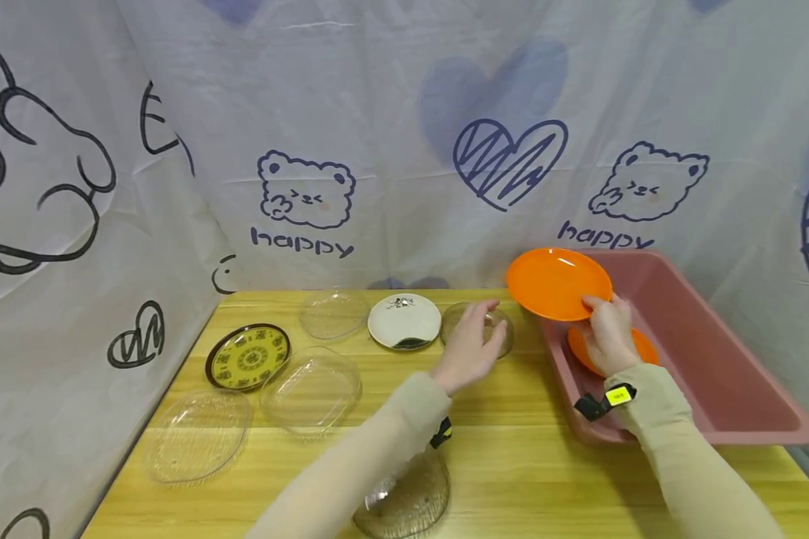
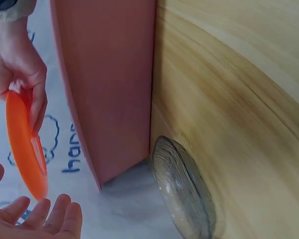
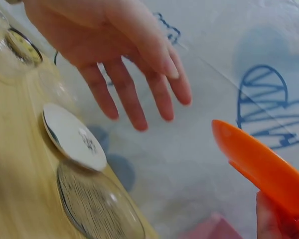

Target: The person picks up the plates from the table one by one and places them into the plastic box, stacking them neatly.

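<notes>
1. gripping one orange plate point(image 1: 558, 284) at its near right edge: right hand point(image 1: 610, 333), fingers and thumb closed on the rim.
2. orange plate is in the air by the back left corner of one pink tub point(image 1: 701, 363); inner face up, underside toward the table point(image 1: 505, 464). round, showing as an oval longest left to right; reaches leftward and away from the hand.
3. left hand point(image 1: 470, 350) grasps nothing; fingers apart, near the plate.
4. counted: two orange plates, the second plate point(image 1: 643, 348) in the tub.
5. on the table: one white plate point(image 1: 404, 318), one yellow plate point(image 1: 251, 358), three clear dishes point(image 1: 310, 404), two smoky glass dishes point(image 2: 182, 186).
</notes>
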### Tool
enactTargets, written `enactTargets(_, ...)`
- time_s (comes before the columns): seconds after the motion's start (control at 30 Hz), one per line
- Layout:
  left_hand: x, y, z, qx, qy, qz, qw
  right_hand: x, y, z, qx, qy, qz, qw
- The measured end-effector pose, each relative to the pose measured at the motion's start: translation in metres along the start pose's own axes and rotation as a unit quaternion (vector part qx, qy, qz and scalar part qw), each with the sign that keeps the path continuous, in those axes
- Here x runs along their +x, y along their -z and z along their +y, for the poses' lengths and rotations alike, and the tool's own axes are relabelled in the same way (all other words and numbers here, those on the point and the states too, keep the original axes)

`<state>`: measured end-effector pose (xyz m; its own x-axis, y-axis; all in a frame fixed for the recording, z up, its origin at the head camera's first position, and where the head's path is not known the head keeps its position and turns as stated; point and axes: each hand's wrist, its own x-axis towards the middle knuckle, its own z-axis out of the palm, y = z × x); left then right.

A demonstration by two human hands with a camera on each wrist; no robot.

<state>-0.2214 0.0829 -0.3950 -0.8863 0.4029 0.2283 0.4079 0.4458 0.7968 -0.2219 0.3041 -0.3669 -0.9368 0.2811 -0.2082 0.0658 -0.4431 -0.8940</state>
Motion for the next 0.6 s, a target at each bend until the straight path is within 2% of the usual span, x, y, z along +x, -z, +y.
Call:
enactTargets(0.13,0.000,-0.011,0.006,0.079,-0.032,-0.017,0.9962,0.006,0.016,-0.004,0.015,0.001,0.009,0.9998)
enactTargets(0.3,-0.002,-0.025,0.011,0.167,-0.068,-0.046,0.9825,0.013,0.035,-0.006,0.007,0.002,0.021,0.9998)
enactTargets(0.4,-0.003,-0.033,0.011,0.229,-0.104,-0.057,0.9662,0.016,0.046,-0.006,-0.009,-0.004,0.032,0.9994)
enactTargets(0.5,-0.003,-0.040,0.011,0.289,-0.143,-0.069,0.9441,0.019,0.055,-0.006,-0.020,-0.005,0.039,0.9990)
enactTargets(0.6,-0.004,-0.046,0.012,0.325,-0.171,-0.085,0.9262,0.022,0.062,-0.006,-0.026,-0.002,0.039,0.9989)
